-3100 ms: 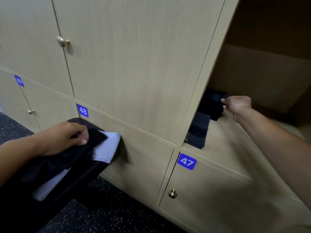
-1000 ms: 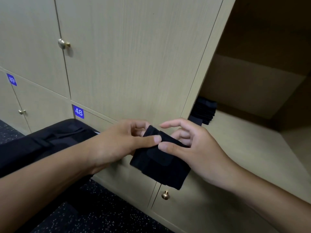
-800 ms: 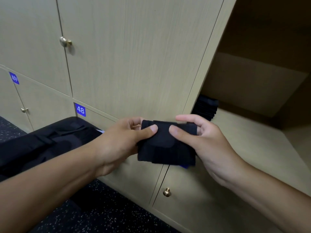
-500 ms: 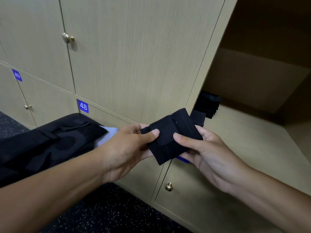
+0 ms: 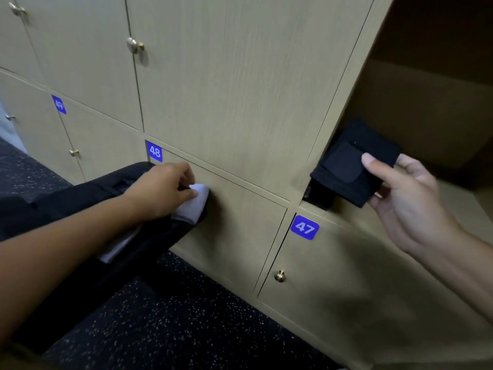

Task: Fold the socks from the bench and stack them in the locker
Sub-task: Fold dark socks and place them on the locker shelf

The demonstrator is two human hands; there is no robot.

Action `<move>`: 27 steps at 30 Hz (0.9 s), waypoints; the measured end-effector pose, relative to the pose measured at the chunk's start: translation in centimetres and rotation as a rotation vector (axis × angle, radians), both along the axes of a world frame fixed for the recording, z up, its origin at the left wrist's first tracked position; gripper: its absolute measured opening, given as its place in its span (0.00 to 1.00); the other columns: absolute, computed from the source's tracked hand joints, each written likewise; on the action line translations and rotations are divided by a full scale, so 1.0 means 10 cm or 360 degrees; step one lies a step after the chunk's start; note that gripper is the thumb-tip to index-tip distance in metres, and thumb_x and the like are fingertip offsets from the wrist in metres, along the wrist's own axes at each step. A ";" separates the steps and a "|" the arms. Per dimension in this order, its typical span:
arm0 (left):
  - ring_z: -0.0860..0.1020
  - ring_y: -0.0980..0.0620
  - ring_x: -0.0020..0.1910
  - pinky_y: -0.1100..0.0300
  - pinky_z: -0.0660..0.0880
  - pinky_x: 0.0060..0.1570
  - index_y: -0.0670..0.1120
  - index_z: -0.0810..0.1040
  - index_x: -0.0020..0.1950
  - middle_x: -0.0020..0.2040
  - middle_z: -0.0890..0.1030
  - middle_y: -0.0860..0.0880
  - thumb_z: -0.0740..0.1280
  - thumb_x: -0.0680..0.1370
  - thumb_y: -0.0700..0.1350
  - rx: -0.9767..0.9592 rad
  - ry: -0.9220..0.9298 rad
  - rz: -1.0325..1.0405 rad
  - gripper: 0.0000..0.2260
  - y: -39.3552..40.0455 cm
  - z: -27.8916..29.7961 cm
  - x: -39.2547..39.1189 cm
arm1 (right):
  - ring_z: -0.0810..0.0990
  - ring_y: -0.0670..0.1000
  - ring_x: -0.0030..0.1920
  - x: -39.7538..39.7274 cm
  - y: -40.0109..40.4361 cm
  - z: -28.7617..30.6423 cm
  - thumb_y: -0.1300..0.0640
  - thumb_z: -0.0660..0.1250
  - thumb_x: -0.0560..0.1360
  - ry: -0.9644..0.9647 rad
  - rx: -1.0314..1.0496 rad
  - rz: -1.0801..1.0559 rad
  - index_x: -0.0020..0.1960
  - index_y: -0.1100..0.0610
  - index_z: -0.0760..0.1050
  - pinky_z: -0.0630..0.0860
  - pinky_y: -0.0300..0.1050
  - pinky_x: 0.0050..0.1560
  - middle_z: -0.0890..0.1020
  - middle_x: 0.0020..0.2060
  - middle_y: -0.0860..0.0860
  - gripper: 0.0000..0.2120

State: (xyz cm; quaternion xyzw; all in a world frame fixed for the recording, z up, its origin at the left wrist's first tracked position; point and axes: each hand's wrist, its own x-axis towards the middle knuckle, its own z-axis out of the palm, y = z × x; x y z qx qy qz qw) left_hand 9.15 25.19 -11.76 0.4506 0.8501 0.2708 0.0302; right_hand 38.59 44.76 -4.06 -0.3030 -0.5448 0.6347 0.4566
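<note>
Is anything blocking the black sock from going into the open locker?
Nothing visible does. The right hand holds the folded black sock at the open locker mouth, just above dark socks already lying inside.

Half a second ago both hands gripped the folded black sock (image 5: 352, 166) in front of the lockers. Now the left hand (image 5: 162, 188) is off it and down at the desk (image 5: 80, 198), fingers pinching a white sock (image 5: 192, 206). The right hand (image 5: 400, 198) alone carries the black sock, now at the open locker's (image 5: 426, 108) mouth.
</note>
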 end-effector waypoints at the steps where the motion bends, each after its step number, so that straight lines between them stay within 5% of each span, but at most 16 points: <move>1: 0.80 0.48 0.48 0.50 0.77 0.51 0.49 0.78 0.50 0.45 0.82 0.51 0.74 0.76 0.47 -0.0044 0.0044 0.0036 0.07 -0.03 -0.02 -0.10 | 0.85 0.47 0.55 0.02 0.06 0.01 0.59 0.73 0.77 0.0003 0.0020 -0.0040 0.72 0.57 0.70 0.82 0.42 0.47 0.84 0.60 0.51 0.26; 13: 0.75 0.42 0.59 0.50 0.73 0.60 0.53 0.75 0.66 0.59 0.75 0.47 0.76 0.70 0.59 -0.0693 0.0257 0.0114 0.27 -0.26 -0.19 -0.43 | 0.82 0.48 0.44 -0.10 1.04 0.01 0.55 0.74 0.77 -0.0194 -0.0019 -0.0497 0.65 0.56 0.71 0.71 0.35 0.27 0.81 0.51 0.51 0.20; 18: 0.74 0.41 0.59 0.47 0.74 0.60 0.55 0.76 0.63 0.61 0.76 0.46 0.70 0.74 0.63 -0.0664 0.0381 0.0214 0.21 -0.29 -0.20 -0.50 | 0.78 0.47 0.40 -0.25 1.45 0.08 0.56 0.73 0.78 -0.0260 -0.0091 -0.0565 0.56 0.53 0.70 0.68 0.36 0.27 0.78 0.44 0.47 0.13; 23: 0.76 0.39 0.57 0.46 0.74 0.60 0.53 0.78 0.58 0.52 0.75 0.46 0.67 0.78 0.60 -0.0701 0.0389 0.0415 0.14 -0.39 -0.22 -0.68 | 0.72 0.46 0.30 -0.38 1.77 0.10 0.62 0.69 0.79 -0.0505 -0.0215 -0.0361 0.52 0.57 0.72 0.69 0.35 0.25 0.75 0.42 0.52 0.06; 27: 0.77 0.38 0.57 0.45 0.75 0.59 0.53 0.77 0.57 0.53 0.76 0.45 0.67 0.78 0.56 -0.0722 0.0309 0.0492 0.11 -0.43 -0.23 -0.74 | 0.72 0.46 0.32 -0.49 1.95 0.13 0.64 0.68 0.78 -0.0482 -0.0224 -0.0312 0.55 0.58 0.74 0.73 0.34 0.32 0.76 0.46 0.53 0.07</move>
